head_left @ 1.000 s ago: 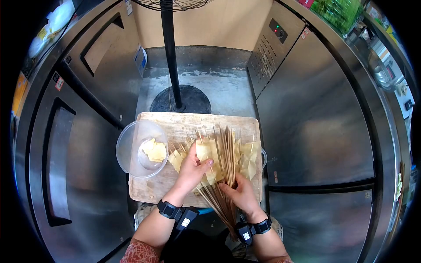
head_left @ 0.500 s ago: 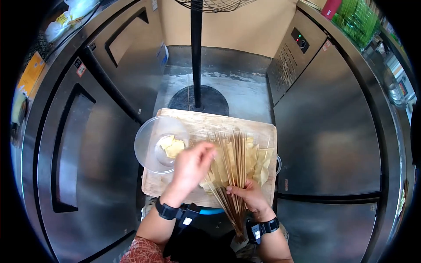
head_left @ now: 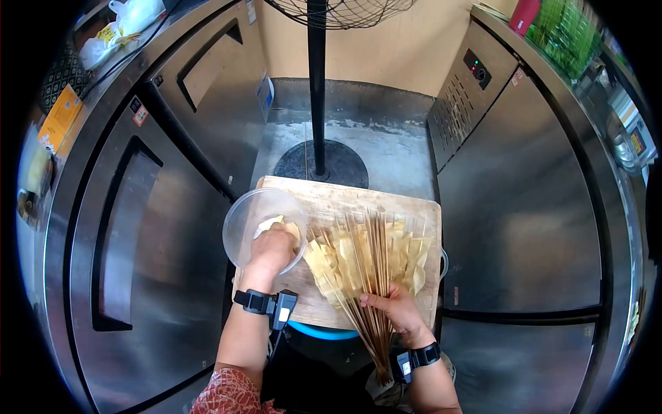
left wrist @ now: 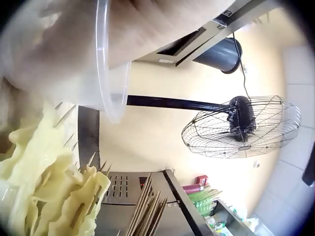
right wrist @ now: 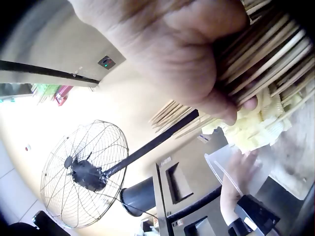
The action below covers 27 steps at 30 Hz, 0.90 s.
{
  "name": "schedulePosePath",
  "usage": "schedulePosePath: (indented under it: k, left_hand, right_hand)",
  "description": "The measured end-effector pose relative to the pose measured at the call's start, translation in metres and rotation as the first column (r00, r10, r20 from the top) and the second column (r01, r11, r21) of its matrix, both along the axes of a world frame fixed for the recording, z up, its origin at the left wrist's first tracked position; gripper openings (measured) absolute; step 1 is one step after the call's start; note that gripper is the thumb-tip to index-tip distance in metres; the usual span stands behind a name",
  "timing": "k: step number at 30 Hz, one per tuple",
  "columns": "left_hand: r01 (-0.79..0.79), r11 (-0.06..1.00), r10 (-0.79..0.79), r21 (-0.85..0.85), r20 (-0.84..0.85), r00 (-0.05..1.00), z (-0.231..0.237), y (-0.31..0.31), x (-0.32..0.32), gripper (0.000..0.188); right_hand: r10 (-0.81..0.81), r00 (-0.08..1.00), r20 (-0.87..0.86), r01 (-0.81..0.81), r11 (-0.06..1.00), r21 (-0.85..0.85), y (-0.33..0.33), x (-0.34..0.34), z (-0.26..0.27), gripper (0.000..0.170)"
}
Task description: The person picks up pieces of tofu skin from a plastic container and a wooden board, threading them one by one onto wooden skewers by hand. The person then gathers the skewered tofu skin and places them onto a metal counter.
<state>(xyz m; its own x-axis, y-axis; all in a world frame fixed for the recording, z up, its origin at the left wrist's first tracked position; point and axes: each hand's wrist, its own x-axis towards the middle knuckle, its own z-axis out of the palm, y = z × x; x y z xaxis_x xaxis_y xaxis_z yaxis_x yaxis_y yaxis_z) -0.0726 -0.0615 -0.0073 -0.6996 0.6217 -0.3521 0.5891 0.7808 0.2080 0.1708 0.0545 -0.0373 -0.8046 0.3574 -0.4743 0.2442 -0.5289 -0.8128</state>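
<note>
My left hand (head_left: 272, 250) reaches down into a clear plastic tub (head_left: 238, 238) at the board's left side, over pale yellow sheets (head_left: 292, 230); its fingertips are hidden, so their hold cannot be told. My right hand (head_left: 398, 310) grips a thick bundle of thin wooden sticks (head_left: 376, 276), fanned upward, with the thumb across them. Beneath and beside the sticks, yellow sheets threaded on sticks (head_left: 331, 262) lie spread over the wooden board (head_left: 289, 188). In the right wrist view, the fingers of my right hand (right wrist: 167, 54) curl round the sticks (right wrist: 275, 59).
Beyond the board, a black fan stand (head_left: 318, 90) rises from a round base (head_left: 345, 162). Steel cabinets (head_left: 524, 207) flank both sides. A blue rim (head_left: 324, 331) shows under the board's near edge, and a clear rim (head_left: 444, 262) beside its right edge.
My left hand has let go of a sheet on a stick among the others and moved left into the tub. My right hand still grips the bundle. The head view has shifted.
</note>
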Motion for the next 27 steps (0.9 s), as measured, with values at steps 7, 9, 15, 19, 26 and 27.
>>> schedulePosePath:
  k: [7,9,15,19,26,27]
  left_hand:
    - [-0.022,0.999,0.027,0.036,-0.136,0.99,-0.033,0.0,-0.018,0.036]
    - [-0.124,0.968,0.16,0.216,-0.158,0.974,-0.017,-0.001,-0.014,0.036]
    - [-0.408,0.473,0.208,0.781,0.351,0.913,-0.017,-0.001,-0.018,0.024]
    - [-0.636,0.161,-0.189,0.755,0.656,0.73,0.001,0.008,0.0,0.021]
    - [-0.346,0.461,-0.108,0.817,0.439,0.892,-0.004,0.013,0.038,0.021]
    - [-0.252,0.517,-0.177,0.818,0.39,0.904,-0.031,0.01,0.02,0.027]
  right_hand:
    - [0.01,1.0,0.009,-0.01,0.999,0.038,-0.001,0.002,0.004,0.011]
    - [0.003,1.0,0.028,-0.004,0.999,0.041,-0.001,0.001,0.008,0.012]
    - [-0.015,0.999,0.039,0.011,0.995,0.098,-0.006,-0.003,0.016,0.013]
    - [0.024,0.999,0.025,-0.028,0.983,0.181,-0.006,0.0,0.003,0.014]
    - [-0.123,0.992,-0.017,0.124,0.972,0.197,-0.019,-0.007,-0.028,0.024]
    - [-0.127,0.98,-0.15,0.177,0.904,0.389,-0.02,-0.015,-0.058,0.027]
